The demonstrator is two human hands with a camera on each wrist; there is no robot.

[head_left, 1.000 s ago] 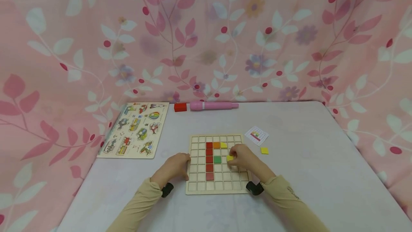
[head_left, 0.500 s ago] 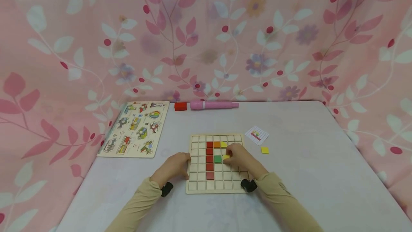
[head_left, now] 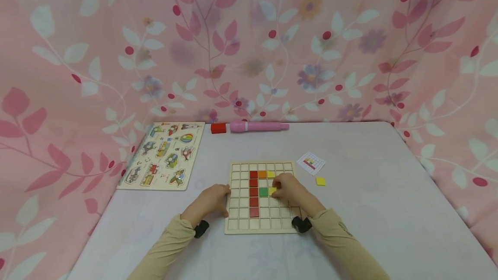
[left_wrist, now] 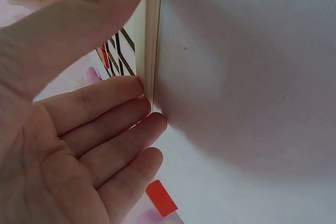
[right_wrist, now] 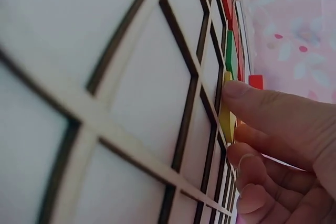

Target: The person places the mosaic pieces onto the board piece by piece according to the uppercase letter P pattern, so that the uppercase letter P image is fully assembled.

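A pale wooden grid board (head_left: pixel 239 224) lies flat on the table. My left hand (head_left: pixel 208 203) rests at its left edge; in the left wrist view the straight fingertips (left_wrist: pixel 152 121) touch the rim. My right hand (head_left: pixel 293 191) pinches a yellow square tile (right_wrist: pixel 227 111) between thumb and index finger. That tile sits at the cell just right of a green tile (head_left: pixel 263 192); whether it is fully seated I cannot tell. A column of several red tiles (head_left: pixel 253 202) runs down the board. Right of its top one are an orange tile (head_left: pixel 262 174) and another yellow tile (head_left: pixel 270 174).
A small pattern card (head_left: pixel 310 163) lies beyond the board's right corner, with a loose yellow tile (head_left: pixel 320 181) near it. At the back left is a picture puzzle board (head_left: pixel 161 159). A red block (head_left: pixel 218 128) and a pink stick-shaped object (head_left: pixel 256 127) line the back edge.
My right hand has moved left with the yellow tile, bringing it beside the green one, and has stayed there over the last half second. The left hand has kept its place.
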